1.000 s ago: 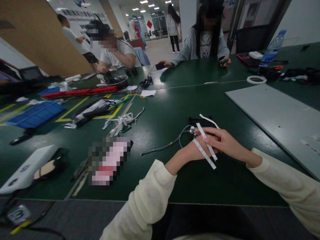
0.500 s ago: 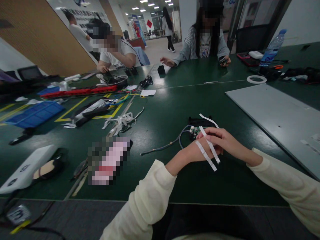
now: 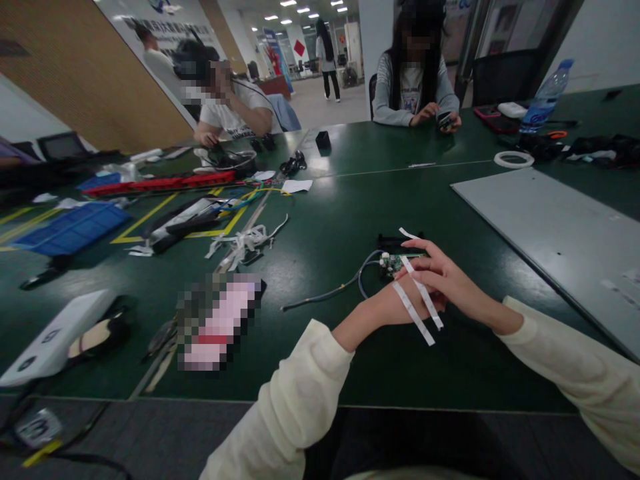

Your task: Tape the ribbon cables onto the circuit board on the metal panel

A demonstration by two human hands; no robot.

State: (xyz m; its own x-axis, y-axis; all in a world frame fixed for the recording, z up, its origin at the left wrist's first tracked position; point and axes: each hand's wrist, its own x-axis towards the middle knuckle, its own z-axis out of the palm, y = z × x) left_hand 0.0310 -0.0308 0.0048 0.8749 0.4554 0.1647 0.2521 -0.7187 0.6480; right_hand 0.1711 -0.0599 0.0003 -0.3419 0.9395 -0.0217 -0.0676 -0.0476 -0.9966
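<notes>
My left hand [image 3: 387, 307] is held just above the table's front part, its back facing up. Across that back lie two white tape strips [image 3: 414, 313], their lower ends hanging free. My right hand [image 3: 447, 277] reaches over from the right, its thumb and a finger closed at one strip and the index finger raised. A third white strip [image 3: 407, 233] sticks out beyond the right fingers. The left fingers are hidden under the right hand. Just past both hands is a green circuit board [image 3: 390, 265] with a black part behind it and a grey cable [image 3: 327, 297] running left.
A phone [image 3: 225, 323], a tangle of white strips [image 3: 245, 243] and a white device [image 3: 55, 340] lie left. A blue tray [image 3: 67, 227] is farther left. Rightward are a grey panel [image 3: 550, 220], a tape roll [image 3: 513, 159] and a bottle [image 3: 547, 97]. Two people sit opposite.
My right index finger has lifted and stretched out; my hands otherwise barely moved. The person opposite drew a hand back from the table to a small object. A distant walker shifted left.
</notes>
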